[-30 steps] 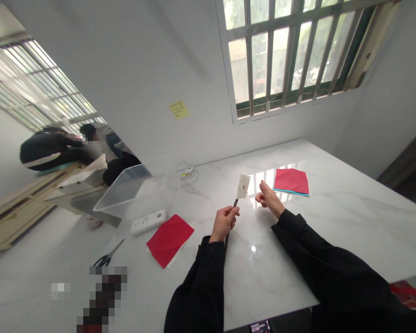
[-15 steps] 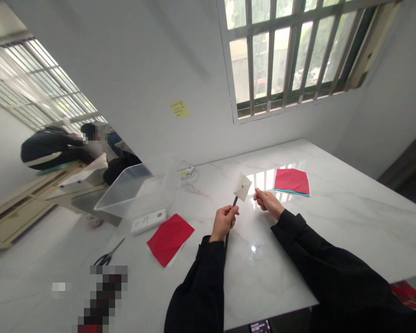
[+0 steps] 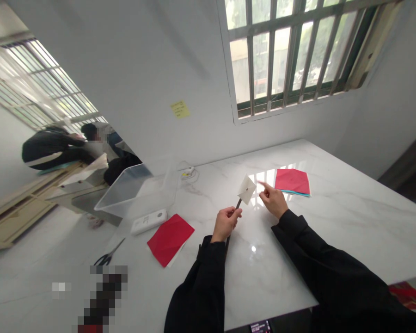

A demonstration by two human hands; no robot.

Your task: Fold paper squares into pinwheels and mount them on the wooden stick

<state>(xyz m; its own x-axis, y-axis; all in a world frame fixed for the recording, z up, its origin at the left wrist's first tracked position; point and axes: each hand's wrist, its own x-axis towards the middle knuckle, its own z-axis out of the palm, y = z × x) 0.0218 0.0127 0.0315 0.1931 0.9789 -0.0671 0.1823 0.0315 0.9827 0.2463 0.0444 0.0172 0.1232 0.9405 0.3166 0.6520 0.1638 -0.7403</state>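
Observation:
A thin dark stick (image 3: 239, 203) is held in my left hand (image 3: 226, 223), its fingers wrapped round it. At the stick's upper end is a small white paper piece (image 3: 247, 189) with a dark dot at its centre. My right hand (image 3: 273, 200) is just right of the paper, index finger stretched toward it and the other fingers curled; it holds nothing that I can see. A red sheet over white paper (image 3: 170, 239) lies left of my left hand. Behind my right hand is a stack of red and blue sheets (image 3: 292, 181).
On the marble table (image 3: 350, 217) are a clear plastic bin (image 3: 125, 192), a white case (image 3: 149, 222), scissors (image 3: 109, 256) and a small white object with a cable (image 3: 187, 172). A yellow note (image 3: 180, 109) is on the wall. People sit at the far left.
The white paper has shifted slightly right and tilted. My left hand has moved a little right. My right hand has moved slightly right, and its index finger has stretched out.

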